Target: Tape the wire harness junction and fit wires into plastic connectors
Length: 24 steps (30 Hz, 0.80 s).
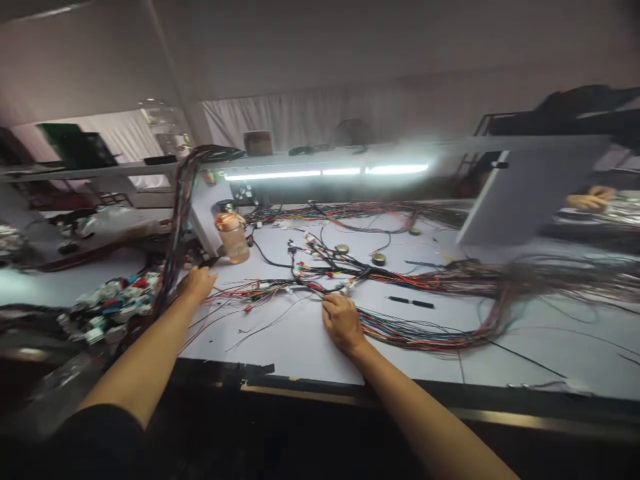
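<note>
My right hand [343,321] is closed around the wires of a wiring harness [400,280] on the table. Black-taped branches with small white and red connectors spread out beyond that hand, and a loose bundle of coloured wires [410,332] curves away to its right. My left hand [199,285] is at the table's left side, beside a hanging bundle of dark wires [181,207] and a heap of connectors [120,300]. Its fingers are blurred and partly hidden, so I cannot make out whether it grips anything. Thin loose wire ends lie between my hands.
A drink bottle [233,237] stands just beyond my left hand. Two tape rolls, one of them black [379,259], and a black pen-like tool [411,302] lie on the table. A white upright panel [525,200] rises at the right; past it shows another person's hand [593,199].
</note>
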Motion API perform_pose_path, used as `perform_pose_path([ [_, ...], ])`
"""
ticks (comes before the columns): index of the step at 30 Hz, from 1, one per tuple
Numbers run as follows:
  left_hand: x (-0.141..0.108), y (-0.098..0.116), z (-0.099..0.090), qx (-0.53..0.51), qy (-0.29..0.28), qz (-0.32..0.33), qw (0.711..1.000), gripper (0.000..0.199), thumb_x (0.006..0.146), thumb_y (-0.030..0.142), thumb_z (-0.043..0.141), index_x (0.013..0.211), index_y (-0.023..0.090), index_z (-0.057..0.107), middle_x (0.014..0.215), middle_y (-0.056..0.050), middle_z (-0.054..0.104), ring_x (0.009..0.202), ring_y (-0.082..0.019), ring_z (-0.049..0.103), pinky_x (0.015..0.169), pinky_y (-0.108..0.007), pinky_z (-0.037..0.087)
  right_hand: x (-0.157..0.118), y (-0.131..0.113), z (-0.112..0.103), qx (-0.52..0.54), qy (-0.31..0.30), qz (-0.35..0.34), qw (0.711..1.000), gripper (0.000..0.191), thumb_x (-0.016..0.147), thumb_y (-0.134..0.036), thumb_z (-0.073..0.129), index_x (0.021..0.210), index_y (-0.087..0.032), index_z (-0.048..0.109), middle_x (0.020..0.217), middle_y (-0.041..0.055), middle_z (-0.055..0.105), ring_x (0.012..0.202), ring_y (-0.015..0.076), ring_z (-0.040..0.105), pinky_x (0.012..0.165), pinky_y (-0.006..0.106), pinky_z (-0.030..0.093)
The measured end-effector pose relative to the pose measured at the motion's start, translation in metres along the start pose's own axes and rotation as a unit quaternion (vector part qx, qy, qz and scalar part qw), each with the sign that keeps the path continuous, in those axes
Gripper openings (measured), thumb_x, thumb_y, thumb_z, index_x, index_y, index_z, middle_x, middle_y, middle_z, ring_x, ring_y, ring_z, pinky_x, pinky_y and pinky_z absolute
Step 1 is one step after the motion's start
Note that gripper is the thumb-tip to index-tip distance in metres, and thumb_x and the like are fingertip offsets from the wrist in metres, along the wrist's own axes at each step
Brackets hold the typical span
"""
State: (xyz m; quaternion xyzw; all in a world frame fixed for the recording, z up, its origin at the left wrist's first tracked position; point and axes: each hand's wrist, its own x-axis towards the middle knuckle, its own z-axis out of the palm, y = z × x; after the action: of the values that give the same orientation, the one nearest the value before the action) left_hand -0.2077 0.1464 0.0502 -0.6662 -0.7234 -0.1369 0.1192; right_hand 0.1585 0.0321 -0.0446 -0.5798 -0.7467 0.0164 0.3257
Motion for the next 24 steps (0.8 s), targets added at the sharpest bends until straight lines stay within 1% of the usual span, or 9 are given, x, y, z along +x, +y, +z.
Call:
perform_pose_path([
  [3,0.001,0.030,0.007,-0.012,0.023,0.047,0.999,0.042,0.085,0.035,0.043,0.111,0.009,0.063,0.125,-0.020,0.055,0.109,-0.037,0.054,0.093,-0.052,0.042,0.004,-0.001,-0.002,-0.009,-0.011,0.010,1.000,0.019,0.086,-0.019,0.052,0.095,-0.022,0.069,0.113,0.0032,0.065,0.111,0.0201,0.053,0.097,0.035,0.039],
  [6,-0.017,0.082,0.020,-0.075,0.040,0.218,0.972,0.047,0.090,0.045,0.038,0.122,0.017,0.057,0.127,-0.012,0.056,0.118,-0.030,0.050,0.102,-0.045,0.037,0.007,-0.002,-0.004,-0.027,-0.019,0.026,0.999,0.019,0.087,-0.022,0.053,0.100,-0.024,0.067,0.119,0.0013,0.062,0.111,0.0175,0.051,0.096,0.032,0.039],
  [8,-0.033,0.116,0.031,-0.091,0.006,0.316,0.945,0.051,0.090,0.049,0.037,0.130,0.021,0.051,0.133,-0.009,0.053,0.124,-0.029,0.046,0.109,-0.049,0.028,0.008,-0.005,-0.006,-0.043,-0.019,0.051,0.998,0.025,0.088,-0.025,0.054,0.111,-0.024,0.063,0.129,0.0032,0.055,0.116,0.0197,0.047,0.099,0.035,0.038],
  [10,-0.048,0.139,0.041,-0.066,-0.048,0.321,0.943,0.057,0.089,0.051,0.038,0.138,0.021,0.042,0.141,-0.011,0.045,0.130,-0.030,0.039,0.111,-0.057,0.018,0.009,-0.007,-0.009,-0.060,-0.024,0.079,0.995,0.031,0.088,-0.027,0.054,0.119,-0.021,0.059,0.135,0.0077,0.049,0.119,0.0237,0.044,0.099,0.040,0.037],
  [12,-0.059,0.147,0.048,-0.033,-0.083,0.285,0.954,0.062,0.089,0.050,0.037,0.141,0.016,0.037,0.144,-0.014,0.039,0.134,-0.031,0.033,0.110,-0.061,0.015,0.012,-0.006,-0.013,-0.072,-0.044,0.091,0.992,0.027,0.091,-0.024,0.049,0.115,-0.018,0.061,0.134,0.0109,0.049,0.116,0.0252,0.045,0.094,0.042,0.040],
  [14,-0.066,0.142,0.052,-0.017,-0.093,0.268,0.959,0.061,0.090,0.048,0.034,0.139,0.014,0.038,0.144,-0.014,0.040,0.133,-0.031,0.034,0.110,-0.059,0.016,0.015,-0.002,-0.019,-0.078,-0.073,0.079,0.991,0.026,0.093,-0.017,0.043,0.106,-0.017,0.064,0.129,0.0113,0.051,0.110,0.0233,0.049,0.087,0.039,0.044],
  [19,-0.081,0.123,0.048,-0.060,-0.100,0.279,0.953,0.054,0.093,0.047,0.023,0.132,0.020,0.047,0.133,-0.010,0.051,0.125,-0.027,0.044,0.110,-0.054,0.020,0.017,0.017,-0.041,-0.080,-0.130,0.011,0.988,0.026,0.092,-0.012,0.041,0.097,-0.017,0.067,0.109,0.0103,0.059,0.100,0.0203,0.052,0.078,0.032,0.046],
  [21,-0.089,0.128,0.045,-0.067,-0.104,0.269,0.955,0.055,0.092,0.050,0.023,0.129,0.020,0.050,0.131,-0.010,0.053,0.123,-0.028,0.044,0.110,-0.055,0.020,0.013,0.022,-0.051,-0.078,-0.145,-0.009,0.986,0.025,0.092,-0.014,0.043,0.096,-0.018,0.067,0.104,0.0092,0.060,0.095,0.0197,0.054,0.075,0.031,0.046],
  [24,-0.100,0.147,0.038,-0.065,-0.097,0.268,0.956,0.065,0.084,0.063,0.036,0.129,0.018,0.049,0.133,-0.012,0.051,0.123,-0.031,0.043,0.108,-0.056,0.021,0.008,0.029,-0.067,-0.068,-0.157,-0.033,0.985,0.018,0.090,-0.021,0.052,0.098,-0.022,0.068,0.102,0.0047,0.063,0.093,0.0171,0.057,0.077,0.027,0.046],
])
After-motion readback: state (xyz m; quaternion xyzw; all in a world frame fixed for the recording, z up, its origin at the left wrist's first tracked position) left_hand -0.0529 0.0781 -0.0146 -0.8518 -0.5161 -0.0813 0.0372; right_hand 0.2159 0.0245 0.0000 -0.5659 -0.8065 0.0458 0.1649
